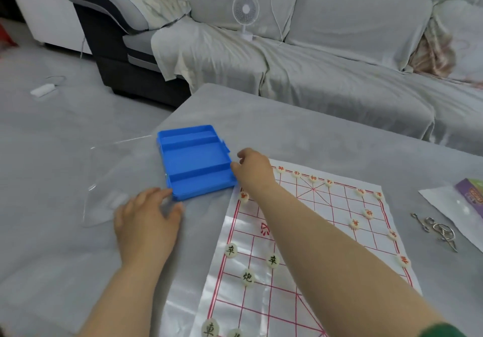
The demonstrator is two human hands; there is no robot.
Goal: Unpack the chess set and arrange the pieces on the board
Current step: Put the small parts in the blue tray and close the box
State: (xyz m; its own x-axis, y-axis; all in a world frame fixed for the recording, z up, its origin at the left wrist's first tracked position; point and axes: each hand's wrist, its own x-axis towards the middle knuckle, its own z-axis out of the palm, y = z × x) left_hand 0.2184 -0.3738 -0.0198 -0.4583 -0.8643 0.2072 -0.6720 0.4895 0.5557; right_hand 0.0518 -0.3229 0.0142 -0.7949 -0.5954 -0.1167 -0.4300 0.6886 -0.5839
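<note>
- Discs of cream plastic with black characters (247,277) lie behind both sets of fingers, beside the right forearm, on the near half of the glossy white sheet board with its red grid (332,200).
- The left hand (146,221) lies flat, fingers straight and spread. Its fingertips (167,193) touch the near corner of the shallow blue plastic tray (194,161).
- The right hand (253,169) has its fingers curled at the tray's right rim. Whether they pinch the rim, hold a disc or hold nothing, I cannot tell.
- A red-lettered cream disc (244,196) sits just under the right wrist. More red-lettered discs (296,173) line the board edge just right of the right knuckles.
- All three compartments of the tray, between the two hands, look bare, so the step in hand is probably shifting the tray away.
- To do it well, slide the tray leftward, away from the right fingers, and steady the corner with the left fingertips. Keep the right wrist lifted so that it does not knock the disc below it or drag the sheet.
</note>
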